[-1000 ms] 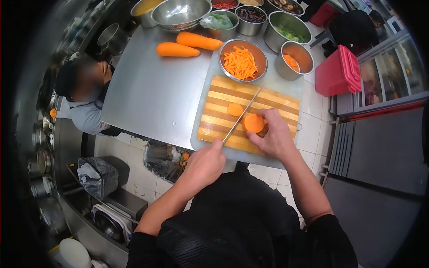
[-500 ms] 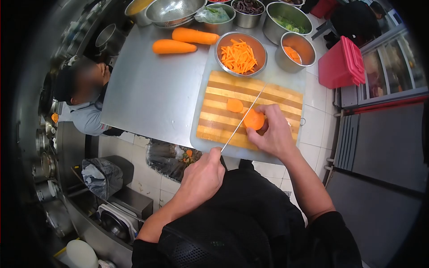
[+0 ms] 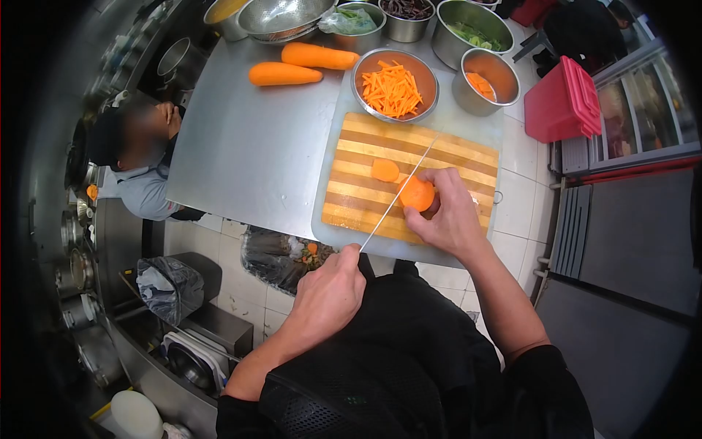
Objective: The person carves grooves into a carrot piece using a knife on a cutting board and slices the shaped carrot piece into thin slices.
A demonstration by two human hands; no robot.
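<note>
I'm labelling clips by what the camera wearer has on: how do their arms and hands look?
The left hand and right hand are bare, with no glove, ring or watch visible. The left sleeve and right sleeve are black, end near the elbow and show no visible marking.

Orange carrot piece (image 3: 417, 194), round cut face showing, right of frame centre, thin knife (image 3: 387, 211) slanting up rightward alongside, flat rounded carrot slice (image 3: 385, 170) slightly higher and left
</note>
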